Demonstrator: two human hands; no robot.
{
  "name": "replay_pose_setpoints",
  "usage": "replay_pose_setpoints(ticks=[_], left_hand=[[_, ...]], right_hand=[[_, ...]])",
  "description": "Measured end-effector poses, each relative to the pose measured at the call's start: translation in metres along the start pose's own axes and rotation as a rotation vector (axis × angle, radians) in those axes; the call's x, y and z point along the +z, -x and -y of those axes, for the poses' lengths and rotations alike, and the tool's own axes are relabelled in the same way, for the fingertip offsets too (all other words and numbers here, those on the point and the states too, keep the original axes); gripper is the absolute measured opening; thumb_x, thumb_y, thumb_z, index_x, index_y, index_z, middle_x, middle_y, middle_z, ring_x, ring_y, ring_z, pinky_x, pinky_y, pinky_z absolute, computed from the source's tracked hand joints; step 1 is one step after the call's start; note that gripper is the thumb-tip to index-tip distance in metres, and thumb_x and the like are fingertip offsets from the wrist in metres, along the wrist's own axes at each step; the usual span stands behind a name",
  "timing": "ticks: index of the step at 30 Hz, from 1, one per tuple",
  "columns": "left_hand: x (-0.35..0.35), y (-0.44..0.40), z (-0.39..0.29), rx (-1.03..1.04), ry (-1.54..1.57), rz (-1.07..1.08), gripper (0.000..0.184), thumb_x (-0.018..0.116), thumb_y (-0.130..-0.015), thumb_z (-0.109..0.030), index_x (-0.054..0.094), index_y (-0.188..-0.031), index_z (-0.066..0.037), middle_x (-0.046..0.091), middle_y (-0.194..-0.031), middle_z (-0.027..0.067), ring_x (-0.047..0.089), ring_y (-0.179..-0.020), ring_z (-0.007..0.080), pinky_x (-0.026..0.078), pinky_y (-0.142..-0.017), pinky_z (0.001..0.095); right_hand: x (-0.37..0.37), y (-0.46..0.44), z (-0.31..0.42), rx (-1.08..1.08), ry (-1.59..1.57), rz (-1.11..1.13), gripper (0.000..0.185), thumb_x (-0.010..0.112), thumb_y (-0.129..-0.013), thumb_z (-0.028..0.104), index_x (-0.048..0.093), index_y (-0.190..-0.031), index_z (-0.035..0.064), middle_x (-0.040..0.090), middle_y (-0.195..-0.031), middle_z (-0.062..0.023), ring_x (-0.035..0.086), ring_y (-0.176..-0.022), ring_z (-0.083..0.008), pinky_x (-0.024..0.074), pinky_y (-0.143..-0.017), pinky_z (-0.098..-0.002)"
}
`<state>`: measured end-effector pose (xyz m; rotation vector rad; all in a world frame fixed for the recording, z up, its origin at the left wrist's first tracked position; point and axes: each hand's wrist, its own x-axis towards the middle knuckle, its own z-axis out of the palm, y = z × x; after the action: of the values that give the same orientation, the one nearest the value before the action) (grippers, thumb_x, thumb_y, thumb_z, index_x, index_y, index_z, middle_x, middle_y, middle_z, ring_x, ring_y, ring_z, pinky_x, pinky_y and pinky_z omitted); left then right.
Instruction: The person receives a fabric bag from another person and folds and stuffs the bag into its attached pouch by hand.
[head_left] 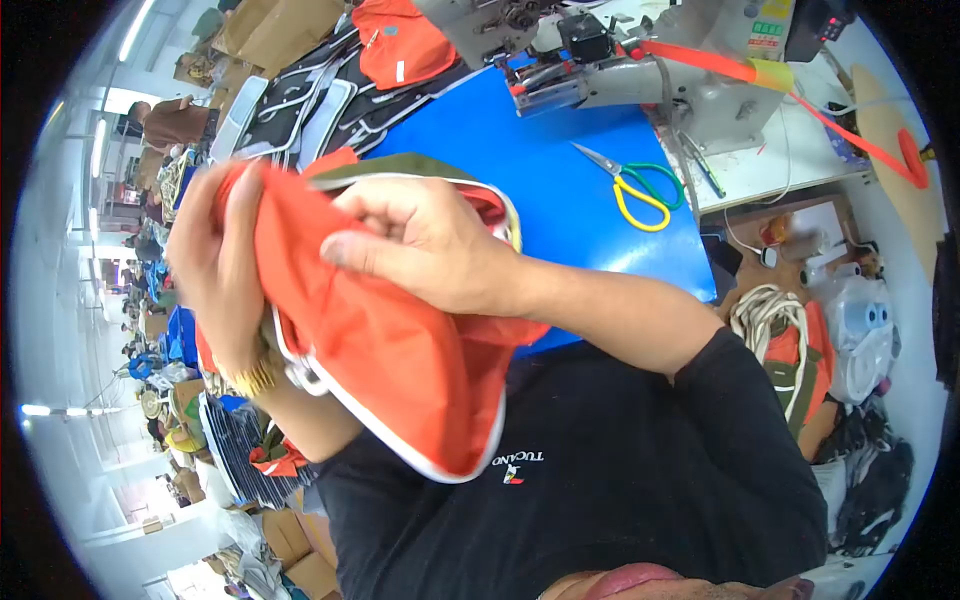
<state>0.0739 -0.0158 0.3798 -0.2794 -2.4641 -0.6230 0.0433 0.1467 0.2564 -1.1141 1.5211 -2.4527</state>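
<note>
Orange cloth [400, 370] with white edging hangs over the near left corner of the blue table [590, 270]. The blurry left hand [220, 250] grips its upper left end; the right hand [435, 240] touches its top, maybe pinching, I cannot tell.

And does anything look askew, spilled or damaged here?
Nothing looks spilled or damaged. Only the white cords look untidy, looped loosely over orange and green fabric at right. The orange piece is creased, but the left hand and right hand hold it.
</note>
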Motion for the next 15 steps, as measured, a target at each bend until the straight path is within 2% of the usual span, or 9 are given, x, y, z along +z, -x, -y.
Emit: replay_pose_setpoints(ticks=[1,3,4,6,7,9,11,13,15], left_hand=[[0.015,-0.026,0.008,0.029,0.058,0.104,0.017,0.065,-0.101,-0.01,0.07,-0.106,0.005,0.072,-0.097,0.0098,0.065,-0.092,0.0143,0.051,-0.085,0.0277],[0.08,-0.061,0.055,0.121,0.245,0.361,0.018,0.064,-0.101,-0.011,0.07,-0.107,0.005,0.073,-0.1,0.008,0.065,-0.093,0.0135,0.051,-0.086,0.0284],[0.12,-0.068,0.075,0.091,0.384,0.462,0.019,0.065,-0.101,-0.012,0.07,-0.108,0.004,0.073,-0.1,0.0068,0.065,-0.095,0.0129,0.051,-0.088,0.0287],[0.197,-0.059,0.102,0.034,0.584,0.608,0.019,0.065,-0.101,-0.015,0.071,-0.108,0.003,0.072,-0.1,0.0033,0.063,-0.096,0.0111,0.05,-0.089,0.028],[0.229,-0.054,0.113,0.002,0.641,0.648,0.019,0.066,-0.102,-0.016,0.071,-0.108,0.002,0.071,-0.1,0.0011,0.062,-0.095,0.0097,0.049,-0.089,0.0271],[0.27,-0.038,0.126,-0.233,0.864,0.699,0.019,0.066,-0.102,-0.017,0.071,-0.107,0.001,0.068,-0.097,-0.0023,0.059,-0.093,0.0073,0.048,-0.088,0.0256],[0.288,-0.031,0.131,-0.32,0.945,0.714,0.018,0.065,-0.103,-0.016,0.071,-0.106,0.001,0.067,-0.097,-0.0033,0.058,-0.091,0.0056,0.048,-0.085,0.0232],[0.294,-0.029,0.129,-0.341,0.946,0.702,0.018,0.065,-0.103,-0.016,0.071,-0.106,0.001,0.068,-0.096,-0.0027,0.058,-0.089,0.0052,0.048,-0.082,0.0227],[0.295,-0.031,0.125,-0.337,0.95,0.708,0.019,0.065,-0.103,-0.016,0.071,-0.106,0.001,0.068,-0.095,-0.0026,0.058,-0.088,0.0051,0.049,-0.081,0.0231]], right_hand=[[-0.004,-0.002,-0.011,0.09,-0.147,-0.051,0.023,0.07,-0.1,0.016,0.068,-0.114,-0.002,0.066,-0.088,0.004,0.056,-0.079,-0.0005,0.0461,-0.067,-0.0205],[-0.025,0.004,-0.042,0.007,-0.139,-0.329,0.026,0.073,-0.095,0.021,0.065,-0.098,-0.0028,0.053,-0.069,-0.0047,0.048,-0.063,-0.0111,0.0418,-0.058,-0.0314],[-0.046,0.018,-0.071,0.062,0.037,-0.336,0.025,0.072,-0.096,0.021,0.064,-0.099,-0.0029,0.056,-0.072,-0.0043,0.05,-0.064,-0.0121,0.0429,-0.059,-0.0315],[-0.094,0.052,-0.077,0.273,0.261,-0.26,0.023,0.069,-0.098,0.02,0.065,-0.104,-0.0021,0.062,-0.077,-0.0033,0.055,-0.067,-0.0124,0.0457,-0.06,-0.0304],[-0.112,0.071,-0.062,0.431,0.303,-0.173,0.022,0.068,-0.099,0.02,0.067,-0.107,-0.0011,0.065,-0.081,-0.0027,0.058,-0.068,-0.0116,0.0474,-0.061,-0.0291],[-0.152,0.092,-0.031,0.644,0.296,-0.285,0.025,0.066,-0.101,0.022,0.07,-0.117,0.0026,0.071,-0.089,-0.0032,0.065,-0.073,-0.0099,0.0509,-0.061,-0.0273],[-0.208,0.099,-0.005,0.484,0.426,-0.421,0.034,0.067,-0.101,0.023,0.066,-0.131,0.007,0.072,-0.098,-0.0027,0.066,-0.077,-0.0062,0.0527,-0.061,-0.0214],[-0.238,0.078,0.036,0.417,0.57,-0.549,0.035,0.068,-0.1,0.026,0.067,-0.129,0.0057,0.072,-0.098,-0.0024,0.064,-0.076,-0.0053,0.0491,-0.06,-0.0198],[-0.249,0.046,0.056,0.361,0.728,-0.636,0.037,0.073,-0.096,0.038,0.074,-0.11,0.0035,0.07,-0.086,0.0006,0.063,-0.072,-0.0065,0.0473,-0.058,-0.0221]])
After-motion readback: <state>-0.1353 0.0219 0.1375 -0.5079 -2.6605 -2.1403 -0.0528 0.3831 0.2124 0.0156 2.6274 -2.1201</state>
